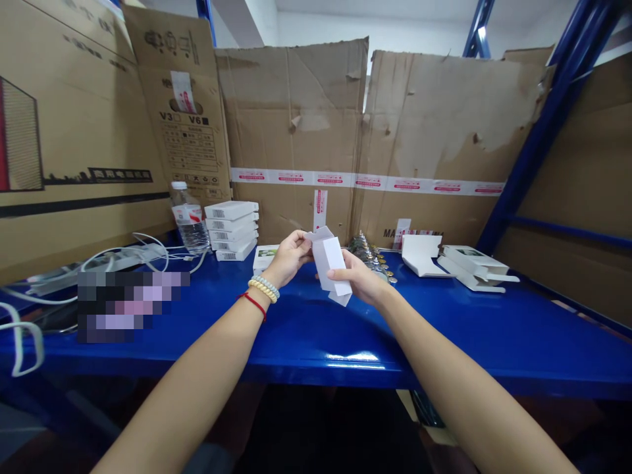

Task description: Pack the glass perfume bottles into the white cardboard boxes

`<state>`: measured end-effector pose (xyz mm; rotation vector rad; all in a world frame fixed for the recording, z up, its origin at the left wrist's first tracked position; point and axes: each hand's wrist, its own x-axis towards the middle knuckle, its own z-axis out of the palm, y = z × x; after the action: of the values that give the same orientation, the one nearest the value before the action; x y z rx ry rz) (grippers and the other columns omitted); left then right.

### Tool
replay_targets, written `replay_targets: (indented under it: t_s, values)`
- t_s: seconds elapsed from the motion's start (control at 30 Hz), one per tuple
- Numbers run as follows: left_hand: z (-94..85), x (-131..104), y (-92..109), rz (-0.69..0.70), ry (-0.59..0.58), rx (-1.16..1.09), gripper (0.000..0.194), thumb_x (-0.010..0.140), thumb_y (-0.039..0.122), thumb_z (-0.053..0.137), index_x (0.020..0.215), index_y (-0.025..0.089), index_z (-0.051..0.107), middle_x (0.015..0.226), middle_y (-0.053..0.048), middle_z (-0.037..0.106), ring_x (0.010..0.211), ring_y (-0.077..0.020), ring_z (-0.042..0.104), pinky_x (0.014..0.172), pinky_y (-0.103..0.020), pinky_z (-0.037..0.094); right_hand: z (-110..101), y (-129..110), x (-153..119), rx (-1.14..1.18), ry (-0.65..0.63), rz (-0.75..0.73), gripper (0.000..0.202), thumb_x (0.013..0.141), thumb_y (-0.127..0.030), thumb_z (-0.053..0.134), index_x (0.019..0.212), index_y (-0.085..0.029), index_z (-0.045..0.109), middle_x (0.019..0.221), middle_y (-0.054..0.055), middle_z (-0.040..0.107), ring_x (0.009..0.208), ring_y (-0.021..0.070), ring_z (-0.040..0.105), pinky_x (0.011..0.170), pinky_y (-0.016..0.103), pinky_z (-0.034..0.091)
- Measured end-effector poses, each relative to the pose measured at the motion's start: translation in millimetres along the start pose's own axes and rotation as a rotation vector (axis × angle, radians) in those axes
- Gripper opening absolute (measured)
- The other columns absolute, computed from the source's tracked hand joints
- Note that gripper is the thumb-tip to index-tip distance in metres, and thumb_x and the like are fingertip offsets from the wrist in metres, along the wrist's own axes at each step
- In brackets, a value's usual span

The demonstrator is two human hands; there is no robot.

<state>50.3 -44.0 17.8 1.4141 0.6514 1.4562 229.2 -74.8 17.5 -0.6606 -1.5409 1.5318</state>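
Note:
A small white carton (pixel 328 262) is held up above the blue table, upright and slightly tilted, with flaps sticking out at its top and bottom ends. My left hand (pixel 291 255) pinches a flap at its upper left corner. Around its lower right side is my right hand (pixel 359 276), the thumb lying across the front face. Behind my left hand, a white box (pixel 264 255) rests on the table, partly hidden. A pile of small metallic round pieces (pixel 368 253) lies just beyond my right hand.
Stacked white boxes (pixel 232 232) stand beside a water bottle (pixel 189 220) at the back left. White cables (pixel 106 257) and a blurred item (pixel 131 308) lie left. Open white cartons (pixel 476 266) sit right on the blue table (pixel 444 329). Cardboard panels (pixel 296 131) line the back.

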Motion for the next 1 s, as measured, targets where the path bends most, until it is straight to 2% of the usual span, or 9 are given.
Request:
replay_targets:
  t_s: [0.1,0.23,0.37,0.43,0.53,0.67,0.77,0.9,1.0]
  values:
    - [-0.7,1,-1,0.049,0.028,0.02,0.038,0.068,0.038,0.074,0.091,0.019,0.05,0.092,-0.003,0.066,0.088,-0.0183,0.065,0.078,-0.033,0.053,1,1,0,-0.007,-0.006,-0.015,0.067,0.051,-0.03,0.084,0.103,-0.024,0.042,0.085,-0.002,0.064,0.073,0.0176,0.066,0.069,0.033,0.052]
    - [-2.9,1,3,0.303,0.103,0.171,0.04,0.072,0.03,0.066,0.109,0.021,0.054,0.124,-0.009,0.06,0.119,-0.0221,0.054,0.099,-0.035,0.045,-1,6,4,-0.214,0.109,-0.092,0.077,0.053,-0.027,0.084,0.114,-0.025,0.038,0.089,-0.001,0.06,0.08,0.0173,0.063,0.073,0.033,0.051]
    - [-3.3,-4,9,0.381,-0.094,0.328,0.048,0.066,0.035,0.074,0.11,0.02,0.059,0.142,-0.012,0.047,0.128,-0.0287,0.049,0.102,-0.041,0.044,-5,12,7,-0.459,0.12,-0.165,0.089,0.054,-0.03,0.085,0.127,-0.023,0.034,0.1,0.002,0.055,0.088,0.0186,0.059,0.081,0.038,0.049]
    - [-2.4,-7,11,0.383,-0.163,0.39,0.043,0.063,0.036,0.078,0.098,0.018,0.06,0.144,-0.014,0.044,0.128,-0.0316,0.048,0.101,-0.044,0.045,-6,14,7,-0.514,0.108,-0.184,0.093,0.054,-0.032,0.085,0.13,-0.022,0.033,0.102,0.003,0.054,0.089,0.0195,0.058,0.082,0.039,0.049]
    - [-1.6,-10,13,0.411,-0.158,0.431,0.036,0.064,0.037,0.079,0.081,0.017,0.054,0.141,-0.016,0.045,0.132,-0.0335,0.045,0.103,-0.047,0.043,-7,13,6,-0.506,0.08,-0.187,0.096,0.053,-0.032,0.086,0.133,-0.022,0.033,0.102,0.004,0.054,0.089,0.0203,0.058,0.082,0.04,0.049]
    - [0.9,-10,13,0.431,-0.117,0.444,0.043,0.064,0.04,0.08,0.076,0.018,0.046,0.138,-0.016,0.045,0.13,-0.0339,0.048,0.108,-0.051,0.039,-7,11,5,-0.403,0.019,-0.186,0.095,0.052,-0.031,0.086,0.132,-0.023,0.035,0.101,0.004,0.055,0.091,0.0209,0.058,0.083,0.04,0.049]
    - [5.7,-9,10,0.43,-0.077,0.439,0.048,0.065,0.049,0.079,0.076,0.018,0.043,0.136,-0.017,0.045,0.13,-0.0344,0.048,0.108,-0.052,0.038,-9,12,6,-0.371,0.034,-0.213,0.092,0.053,-0.032,0.086,0.13,-0.023,0.037,0.101,0.004,0.056,0.092,0.0208,0.058,0.085,0.041,0.048]
    - [10.4,-9,5,0.4,-0.052,0.372,0.059,0.071,0.074,0.058,0.081,0.019,0.042,0.138,-0.018,0.044,0.129,-0.0344,0.049,0.104,-0.052,0.042,-9,13,8,-0.302,-0.004,-0.179,0.087,0.054,-0.036,0.086,0.126,-0.022,0.04,0.101,0.004,0.058,0.091,0.0211,0.059,0.082,0.039,0.048]
    - [11.3,-8,2,0.388,-0.015,0.37,0.062,0.076,0.081,0.039,0.083,0.019,0.042,0.137,-0.017,0.044,0.12,-0.0317,0.056,0.097,-0.05,0.046,-8,14,8,-0.209,-0.078,-0.138,0.082,0.056,-0.04,0.085,0.123,-0.022,0.042,0.102,0.005,0.059,0.092,0.0213,0.059,0.08,0.036,0.048]
